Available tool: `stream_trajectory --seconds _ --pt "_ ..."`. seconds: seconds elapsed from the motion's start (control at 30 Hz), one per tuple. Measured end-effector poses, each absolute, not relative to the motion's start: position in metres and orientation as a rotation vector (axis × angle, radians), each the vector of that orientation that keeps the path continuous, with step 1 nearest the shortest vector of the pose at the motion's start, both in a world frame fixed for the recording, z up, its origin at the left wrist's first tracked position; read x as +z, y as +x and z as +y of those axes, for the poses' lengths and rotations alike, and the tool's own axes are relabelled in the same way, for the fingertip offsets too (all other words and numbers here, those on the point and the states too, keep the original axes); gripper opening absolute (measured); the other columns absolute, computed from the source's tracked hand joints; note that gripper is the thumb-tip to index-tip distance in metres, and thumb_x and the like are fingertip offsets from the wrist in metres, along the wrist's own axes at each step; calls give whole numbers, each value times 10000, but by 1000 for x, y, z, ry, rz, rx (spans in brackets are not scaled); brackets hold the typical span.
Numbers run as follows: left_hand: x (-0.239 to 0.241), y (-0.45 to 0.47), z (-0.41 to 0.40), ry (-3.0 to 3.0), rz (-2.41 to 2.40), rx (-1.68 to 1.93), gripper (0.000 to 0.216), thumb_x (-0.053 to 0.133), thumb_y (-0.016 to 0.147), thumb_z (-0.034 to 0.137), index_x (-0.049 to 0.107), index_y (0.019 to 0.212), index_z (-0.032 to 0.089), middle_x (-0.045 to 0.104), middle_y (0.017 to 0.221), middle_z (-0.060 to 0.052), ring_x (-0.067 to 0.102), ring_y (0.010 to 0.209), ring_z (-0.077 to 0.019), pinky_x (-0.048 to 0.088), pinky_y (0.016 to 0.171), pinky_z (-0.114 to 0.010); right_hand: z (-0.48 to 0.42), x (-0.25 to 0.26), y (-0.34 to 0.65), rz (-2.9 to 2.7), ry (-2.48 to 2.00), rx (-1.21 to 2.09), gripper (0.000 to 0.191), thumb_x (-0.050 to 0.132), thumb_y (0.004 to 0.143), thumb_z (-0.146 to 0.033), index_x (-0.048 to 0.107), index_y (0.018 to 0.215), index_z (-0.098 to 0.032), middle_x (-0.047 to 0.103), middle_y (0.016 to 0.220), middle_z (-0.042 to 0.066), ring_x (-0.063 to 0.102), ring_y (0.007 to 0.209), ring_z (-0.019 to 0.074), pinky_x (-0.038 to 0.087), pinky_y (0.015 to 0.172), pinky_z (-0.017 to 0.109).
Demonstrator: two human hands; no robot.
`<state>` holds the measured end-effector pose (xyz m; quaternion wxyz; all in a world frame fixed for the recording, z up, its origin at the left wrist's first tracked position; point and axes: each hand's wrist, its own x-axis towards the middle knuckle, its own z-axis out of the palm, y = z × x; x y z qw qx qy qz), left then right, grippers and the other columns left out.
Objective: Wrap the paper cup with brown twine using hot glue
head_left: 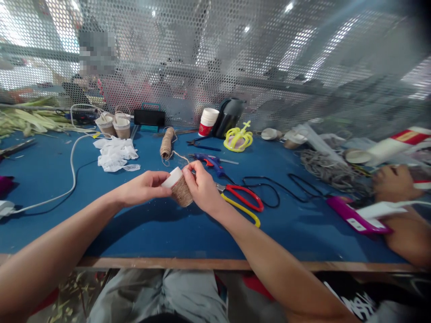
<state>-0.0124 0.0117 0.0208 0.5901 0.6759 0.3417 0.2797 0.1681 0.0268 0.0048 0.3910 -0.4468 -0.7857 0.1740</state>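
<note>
A paper cup [182,190], wound with brown twine over most of its side, is tilted between my hands above the table; a white band shows at one end. My left hand [147,188] grips that white end between thumb and fingers. With thumb and fingers closed, my right hand [201,185] pinches the twine at the cup's side. From there a strand runs back to a spool of twine [167,142] lying behind. Close to my right hand are scissors [243,198] with red and yellow handles and a blue glue gun [210,162].
Behind are pliers [204,144], stacked paper cups [208,121], a dark kettle [230,117] and a yellow crown [238,138]. White gloves [116,154] lie left. At right, another person's hand [392,183] is near a purple power strip [357,215]. Cords cross the blue table [141,237].
</note>
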Motion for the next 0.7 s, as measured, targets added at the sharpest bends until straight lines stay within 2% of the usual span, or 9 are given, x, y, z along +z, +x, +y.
stream_trajectory --seconds 0.1,0.23,0.4,0.6,0.7 --pt "22 -13 10 1612 813 580 344 607 698 309 547 972 109 592 818 -18 513 720 -127 396 660 -236 24 4 166 -2027 -1103 358 97 352 878 -271 382 807 -211 513 771 40 501 680 162 417 649 307" --pt "21 -8 9 1608 874 682 331 641 682 350 543 883 105 549 745 4 483 663 -106 384 613 -219 19 3 163 -2101 -1081 224 89 342 876 -262 378 811 -214 515 825 71 510 716 181 426 677 331" --pt "20 -7 11 1541 995 852 346 584 721 448 553 764 106 539 672 6 471 622 -96 388 604 -219 18 3 162 -2147 -1072 146 97 330 877 -260 375 804 -215 506 825 79 521 740 201 434 671 340" --pt "10 -2 10 1608 996 809 276 626 695 350 589 798 96 604 755 -27 530 694 -128 430 682 -259 17 2 162 -2173 -1065 84 100 333 874 -249 393 801 -215 511 838 84 526 746 205 440 655 341" --pt "7 2 7 1608 1044 815 266 609 694 328 592 817 92 609 746 -22 525 668 -124 429 671 -260 17 3 162 -2175 -1053 112 81 356 866 -233 397 799 -216 514 850 83 526 754 204 446 671 348"
